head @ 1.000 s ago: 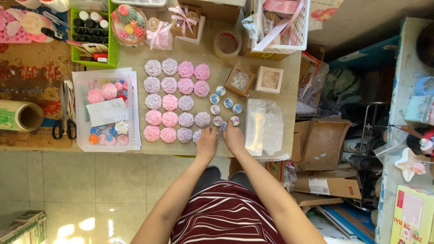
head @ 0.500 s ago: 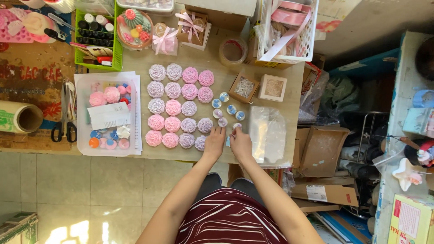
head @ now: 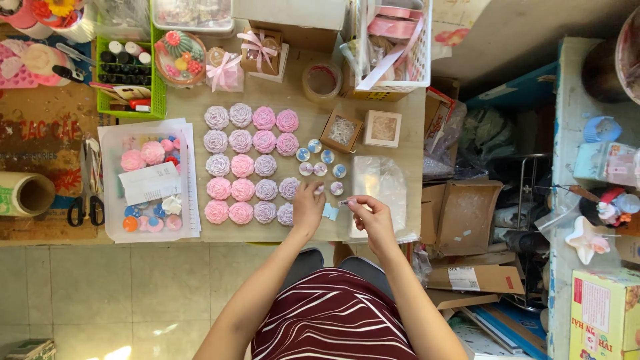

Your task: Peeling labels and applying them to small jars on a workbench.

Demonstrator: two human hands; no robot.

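Note:
Pink and lilac flower-shaped soaps lie in rows on the beige table. To their right is a cluster of small round blue and lilac pieces. My left hand rests at the table's front, its fingertips on a small round piece by the nearest lilac flower; I cannot see whether they grip it. My right hand hovers over the table edge and pinches a small pale strip between thumb and fingers. A small light-blue scrap lies between my hands.
Clear plastic bags lie under my right hand. Two small open boxes stand behind the round pieces. A lidded clear tub with coloured pieces, scissors and a film roll are left. Cardboard boxes crowd the floor right.
My right hand has lifted off the table and drawn back right, now pinching a small strip. The left hand stayed near the front flowers. The view shifted slightly.

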